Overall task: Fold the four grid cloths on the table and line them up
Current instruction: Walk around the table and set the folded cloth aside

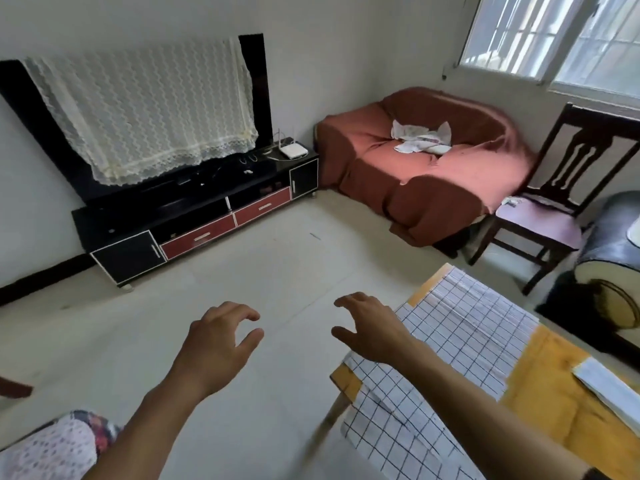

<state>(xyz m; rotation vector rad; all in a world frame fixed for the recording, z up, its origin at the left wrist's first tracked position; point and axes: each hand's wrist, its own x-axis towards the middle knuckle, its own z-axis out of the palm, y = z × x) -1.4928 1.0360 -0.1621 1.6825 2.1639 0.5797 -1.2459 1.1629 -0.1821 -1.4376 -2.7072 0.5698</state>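
Head view looks down past a yellow wooden bench (550, 403) at lower right. Two grid cloths lie spread flat on the bench, one (464, 327) toward its far corner, the other (391, 417) at its near corner, hanging over the edge. Left hand (216, 344) hovers over the floor, well left of the bench, fingers loosely curled and holding nothing. Right hand (372, 327) hangs just beside the bench's left edge, fingers spread, empty
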